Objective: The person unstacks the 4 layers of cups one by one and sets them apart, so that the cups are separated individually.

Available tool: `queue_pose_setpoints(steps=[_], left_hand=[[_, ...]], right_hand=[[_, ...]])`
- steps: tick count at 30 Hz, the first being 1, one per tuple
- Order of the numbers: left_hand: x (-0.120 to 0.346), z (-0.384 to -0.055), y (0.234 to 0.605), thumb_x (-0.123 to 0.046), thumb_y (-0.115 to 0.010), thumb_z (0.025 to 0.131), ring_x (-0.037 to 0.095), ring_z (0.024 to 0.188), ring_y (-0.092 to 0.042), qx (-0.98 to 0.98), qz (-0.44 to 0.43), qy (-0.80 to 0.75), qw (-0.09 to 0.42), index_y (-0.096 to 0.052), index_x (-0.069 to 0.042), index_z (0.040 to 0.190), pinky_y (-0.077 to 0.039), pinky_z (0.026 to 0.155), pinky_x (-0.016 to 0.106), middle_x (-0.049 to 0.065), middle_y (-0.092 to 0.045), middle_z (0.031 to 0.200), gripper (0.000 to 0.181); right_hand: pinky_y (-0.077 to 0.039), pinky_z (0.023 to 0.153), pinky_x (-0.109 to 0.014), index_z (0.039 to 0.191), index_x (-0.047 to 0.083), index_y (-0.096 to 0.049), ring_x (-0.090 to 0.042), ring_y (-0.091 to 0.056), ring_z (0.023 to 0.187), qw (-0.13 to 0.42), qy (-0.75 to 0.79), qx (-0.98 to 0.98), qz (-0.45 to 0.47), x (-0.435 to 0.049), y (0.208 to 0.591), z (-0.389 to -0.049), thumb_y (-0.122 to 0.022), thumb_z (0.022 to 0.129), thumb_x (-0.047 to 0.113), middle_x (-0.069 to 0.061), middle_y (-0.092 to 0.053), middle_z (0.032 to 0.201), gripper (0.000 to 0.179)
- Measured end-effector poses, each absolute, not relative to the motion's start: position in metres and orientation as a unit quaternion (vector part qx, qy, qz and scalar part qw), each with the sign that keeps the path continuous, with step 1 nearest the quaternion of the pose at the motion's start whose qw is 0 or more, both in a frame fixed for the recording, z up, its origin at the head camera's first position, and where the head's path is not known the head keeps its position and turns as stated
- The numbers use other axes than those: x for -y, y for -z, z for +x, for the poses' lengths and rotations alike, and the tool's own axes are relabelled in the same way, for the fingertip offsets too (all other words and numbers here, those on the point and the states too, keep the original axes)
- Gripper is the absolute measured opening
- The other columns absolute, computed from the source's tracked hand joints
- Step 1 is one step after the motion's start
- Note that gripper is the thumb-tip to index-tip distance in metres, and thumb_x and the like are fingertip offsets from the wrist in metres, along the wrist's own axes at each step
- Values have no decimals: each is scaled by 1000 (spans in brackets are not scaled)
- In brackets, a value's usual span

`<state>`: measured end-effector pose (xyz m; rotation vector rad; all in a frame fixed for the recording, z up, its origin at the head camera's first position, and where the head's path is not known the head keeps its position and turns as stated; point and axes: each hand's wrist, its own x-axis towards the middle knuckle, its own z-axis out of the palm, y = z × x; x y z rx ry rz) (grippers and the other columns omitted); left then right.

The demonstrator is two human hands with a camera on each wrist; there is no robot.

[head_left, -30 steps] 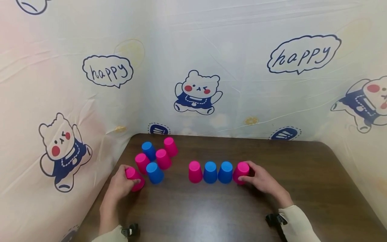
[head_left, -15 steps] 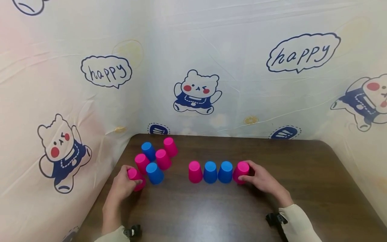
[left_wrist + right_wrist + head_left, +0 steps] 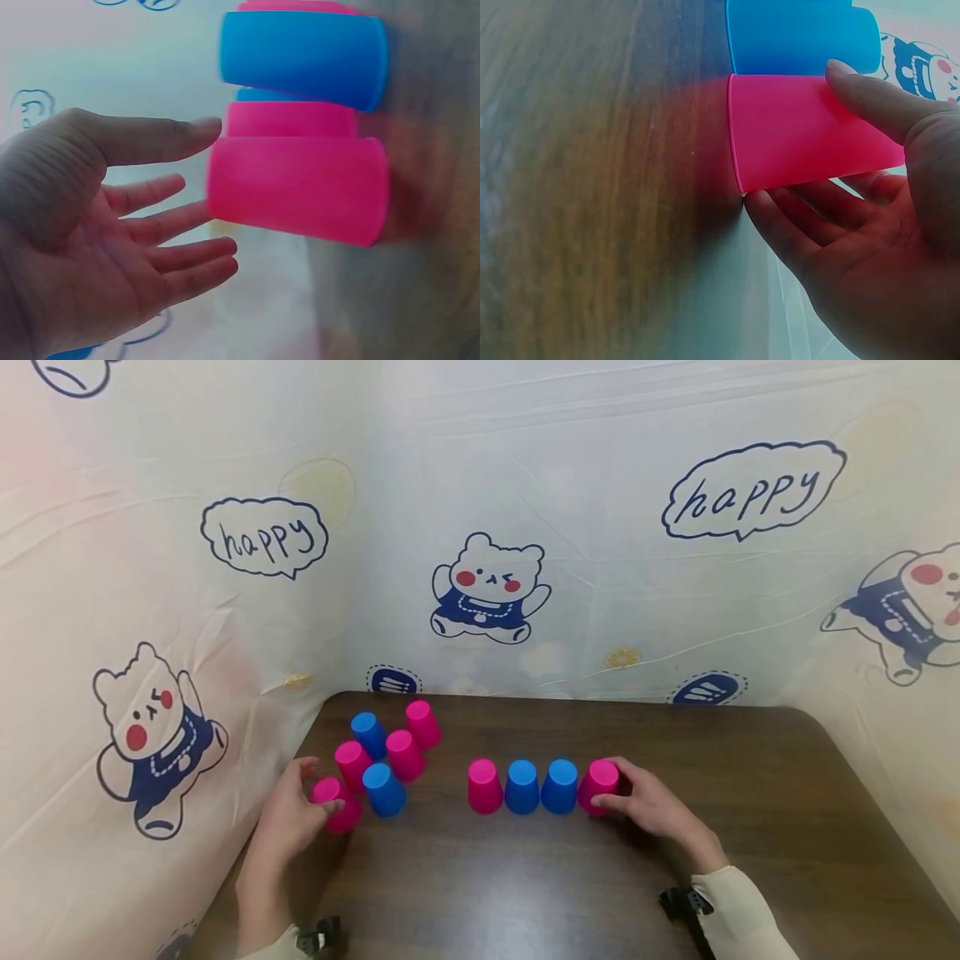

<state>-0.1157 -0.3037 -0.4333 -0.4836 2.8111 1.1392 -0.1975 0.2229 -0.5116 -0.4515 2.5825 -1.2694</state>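
At the left, a pink cup (image 3: pixel 339 810) stands upside down at the near corner of a cluster. My left hand (image 3: pixel 291 814) is beside it, thumb and fingers spread apart; in the left wrist view the palm (image 3: pixel 97 262) has nothing in it. To the right, a row runs from a pink cup (image 3: pixel 485 787) through two blue cups, one (image 3: pixel 522 787) touching the other (image 3: pixel 559 787), to a pink end cup (image 3: pixel 600 781). My right hand (image 3: pixel 651 802) holds that end cup between thumb and fingers, its rim on the table in the right wrist view.
Behind the near left cup stand a blue cup (image 3: pixel 385 792), a pink cup (image 3: pixel 351 763), a pink cup (image 3: pixel 406 755), a blue cup (image 3: pixel 367 733) and a pink cup (image 3: pixel 423 724). Patterned cloth (image 3: pixel 585 610) walls the brown table (image 3: pixel 510 885) at the back and sides.
My left hand has let go of the near left pink cup and drawn slightly leftward, its fingers spreading. The right hand and its row of cups have stayed in place.
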Motion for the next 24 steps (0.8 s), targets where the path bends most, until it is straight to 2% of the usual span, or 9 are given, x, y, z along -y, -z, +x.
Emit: queue_pose_setpoints(steps=[4,10,18,24], left_hand=[[301,-109,416,-11,-81,90,56,134,-45,-918,-143,-368,27,-21,-1,163,-53,101,67,34,-32,161,96],[289,-102,393,-7,-80,90,58,143,-36,-920,-127,-372,-3,-20,0,164,-43,109,73,34,-31,162,94],[273,-100,382,-4,-81,88,57,143,-36,-928,-105,-356,-29,-24,-1,163,-46,107,72,32,-35,161,94],[254,-100,374,-6,-85,86,55,145,-38,-931,-84,-352,-42,-28,-6,163,-49,104,72,28,-39,160,95]], right_hand=[[-58,97,-49,143,14,-56,-30,-62,119,111,432,-882,-155,-223,512,-197,-81,94,33,-9,-67,129,59],[-57,98,-49,143,16,-56,-29,-61,120,112,430,-883,-149,-223,512,-197,-81,93,33,-7,-67,130,59],[-58,97,-49,143,15,-55,-29,-61,119,118,430,-883,-148,-224,511,-197,-81,94,35,-8,-67,130,59],[-59,96,-48,143,16,-55,-28,-61,119,116,428,-883,-152,-223,511,-197,-81,94,33,-7,-67,130,58]])
